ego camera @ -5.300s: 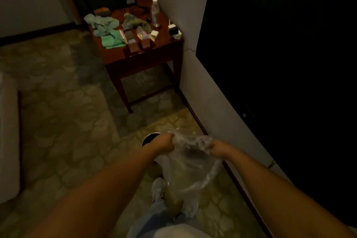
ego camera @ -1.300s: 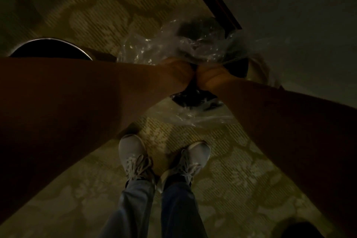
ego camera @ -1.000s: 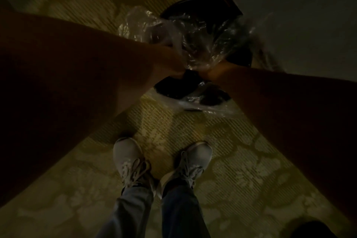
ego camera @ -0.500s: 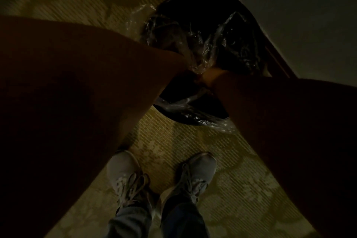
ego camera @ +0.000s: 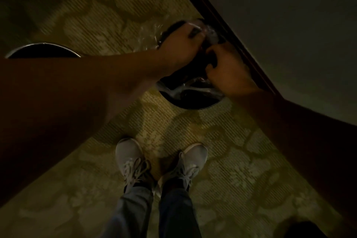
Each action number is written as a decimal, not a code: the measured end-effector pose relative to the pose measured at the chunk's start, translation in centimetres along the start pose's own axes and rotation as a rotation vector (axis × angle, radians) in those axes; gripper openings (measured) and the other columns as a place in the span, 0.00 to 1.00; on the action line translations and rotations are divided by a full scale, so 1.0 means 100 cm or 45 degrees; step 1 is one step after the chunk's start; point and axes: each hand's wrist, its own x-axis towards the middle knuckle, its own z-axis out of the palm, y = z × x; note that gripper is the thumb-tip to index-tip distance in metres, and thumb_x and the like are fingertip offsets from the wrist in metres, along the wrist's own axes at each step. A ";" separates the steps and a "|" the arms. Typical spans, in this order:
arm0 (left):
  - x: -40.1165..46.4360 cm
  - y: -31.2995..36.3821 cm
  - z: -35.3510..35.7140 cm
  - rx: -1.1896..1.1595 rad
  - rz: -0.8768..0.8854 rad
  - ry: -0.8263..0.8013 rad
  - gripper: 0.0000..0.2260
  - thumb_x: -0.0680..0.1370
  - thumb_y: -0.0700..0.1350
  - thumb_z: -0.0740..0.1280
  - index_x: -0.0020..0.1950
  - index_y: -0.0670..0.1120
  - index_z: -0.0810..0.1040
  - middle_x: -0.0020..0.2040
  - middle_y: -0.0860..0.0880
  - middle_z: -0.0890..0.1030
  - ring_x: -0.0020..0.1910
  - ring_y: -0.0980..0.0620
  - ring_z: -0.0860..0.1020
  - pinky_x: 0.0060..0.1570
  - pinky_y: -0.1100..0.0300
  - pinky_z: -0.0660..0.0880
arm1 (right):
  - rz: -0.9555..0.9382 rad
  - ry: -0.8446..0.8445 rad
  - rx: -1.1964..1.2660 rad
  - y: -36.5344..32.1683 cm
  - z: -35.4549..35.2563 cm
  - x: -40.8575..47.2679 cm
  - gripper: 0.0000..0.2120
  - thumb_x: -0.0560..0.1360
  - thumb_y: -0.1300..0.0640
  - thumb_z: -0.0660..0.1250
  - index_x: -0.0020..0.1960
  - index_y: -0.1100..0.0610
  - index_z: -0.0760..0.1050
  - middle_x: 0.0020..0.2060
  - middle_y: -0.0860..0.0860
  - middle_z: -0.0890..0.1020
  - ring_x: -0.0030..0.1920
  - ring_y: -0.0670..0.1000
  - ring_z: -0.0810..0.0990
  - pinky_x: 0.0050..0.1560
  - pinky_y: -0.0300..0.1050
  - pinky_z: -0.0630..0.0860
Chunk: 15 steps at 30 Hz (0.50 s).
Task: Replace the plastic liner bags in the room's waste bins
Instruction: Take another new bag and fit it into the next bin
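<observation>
Dim room, looking straight down. My left hand and right hand are both over the black waste bin, which sits upper centre-right of the frame, right against the dark baseboard at the foot of the wall. Left hand's fingers are curled round the clear plastic liner bag at the bin's far rim; the film bunches out to the left of my knuckles & a bit shows past my fingertips, blurry. Right hand is clenched on the liner at the rim's right side, thumb tucked in; exact pinch hard to see in this light. A twisted strand of the same plastic runs across the bin's mouth below my hands. A 2nd bin w/ a shiny metal rim is at the left edge, partly behind my left forearm, well apart from the black one. Lower centre: my pale sneakers & jeans on the patterned yellow-green carpet.
</observation>
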 end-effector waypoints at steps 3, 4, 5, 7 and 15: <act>-0.006 -0.001 -0.014 0.194 0.069 0.061 0.17 0.82 0.43 0.61 0.71 0.49 0.71 0.62 0.47 0.79 0.58 0.48 0.79 0.59 0.53 0.76 | -0.090 0.277 0.079 0.007 -0.006 -0.009 0.18 0.74 0.61 0.65 0.64 0.56 0.73 0.64 0.56 0.73 0.62 0.55 0.75 0.59 0.48 0.74; -0.009 -0.001 -0.019 0.231 0.086 0.097 0.18 0.81 0.42 0.61 0.70 0.50 0.70 0.60 0.47 0.80 0.55 0.49 0.80 0.56 0.53 0.78 | -0.073 0.378 0.147 0.011 -0.008 -0.008 0.20 0.73 0.61 0.65 0.65 0.58 0.72 0.64 0.57 0.72 0.61 0.55 0.75 0.59 0.50 0.75; -0.012 -0.001 -0.024 0.230 0.117 0.138 0.19 0.80 0.42 0.62 0.70 0.53 0.67 0.56 0.47 0.81 0.51 0.49 0.81 0.52 0.51 0.80 | -0.009 0.434 0.244 0.014 -0.011 -0.007 0.21 0.73 0.60 0.67 0.66 0.59 0.70 0.64 0.56 0.72 0.60 0.53 0.75 0.57 0.47 0.75; -0.016 -0.001 -0.033 0.209 0.162 0.180 0.23 0.79 0.42 0.63 0.72 0.56 0.61 0.46 0.46 0.82 0.40 0.49 0.83 0.40 0.50 0.83 | 0.190 0.400 0.428 0.023 -0.017 -0.003 0.23 0.75 0.55 0.68 0.67 0.56 0.68 0.58 0.53 0.76 0.54 0.49 0.77 0.50 0.40 0.73; -0.001 0.003 -0.056 0.386 0.067 0.157 0.12 0.78 0.52 0.61 0.51 0.45 0.78 0.45 0.44 0.83 0.42 0.44 0.82 0.46 0.48 0.81 | 0.301 0.463 0.203 0.049 -0.038 0.005 0.12 0.82 0.50 0.59 0.52 0.58 0.75 0.44 0.50 0.79 0.43 0.50 0.78 0.42 0.45 0.74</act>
